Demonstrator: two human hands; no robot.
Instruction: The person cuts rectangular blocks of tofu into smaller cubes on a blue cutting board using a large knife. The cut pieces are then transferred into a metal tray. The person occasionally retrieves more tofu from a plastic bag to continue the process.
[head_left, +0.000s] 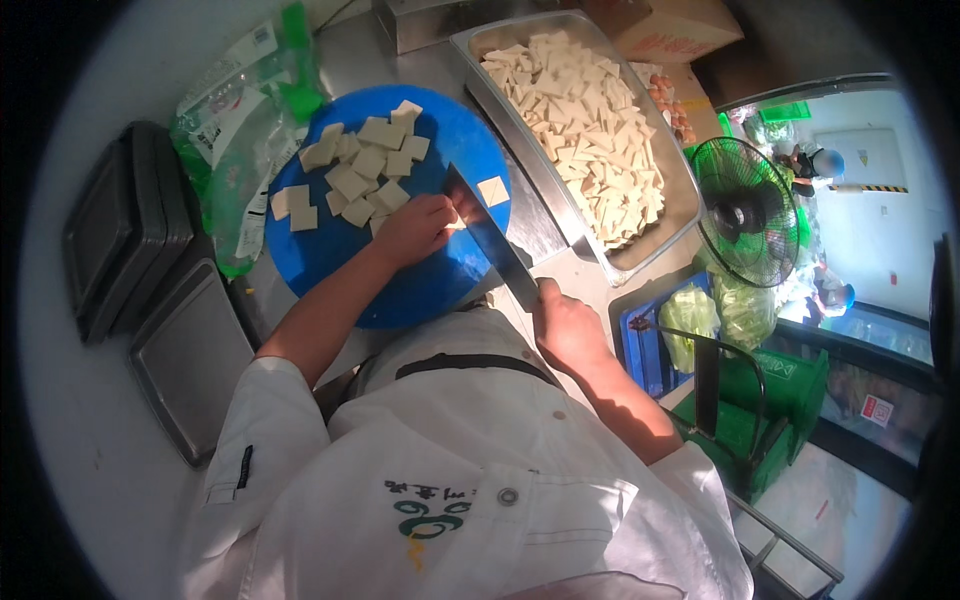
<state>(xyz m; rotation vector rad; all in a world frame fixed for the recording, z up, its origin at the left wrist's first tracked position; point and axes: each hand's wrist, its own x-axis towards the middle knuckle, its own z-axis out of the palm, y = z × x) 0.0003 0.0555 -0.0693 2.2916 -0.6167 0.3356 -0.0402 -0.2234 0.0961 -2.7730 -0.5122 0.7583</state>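
A round blue cutting board (457, 274) lies before me with several pale, tofu-like square slices (367, 161) heaped on its far left part. My right hand (566, 319) grips the handle of a broad kitchen knife (487, 232), whose blade slants across the board's right side. At the blade's left face, the bent fingers of my left hand (416, 229) press on a pale slice (456, 223), mostly hidden under them. Right of the blade lies a square slice cut diagonally into two triangles (493, 191).
A deep steel tray (536, 154) full of pale triangular pieces (577, 135) stands right of the board. Left are green-and-clear plastic packaging (251, 142) and stacked dark trays (112, 232). A fan (742, 214), blue crate (637, 345) and green bin (780, 397) stand right; people (814, 163) are beyond.
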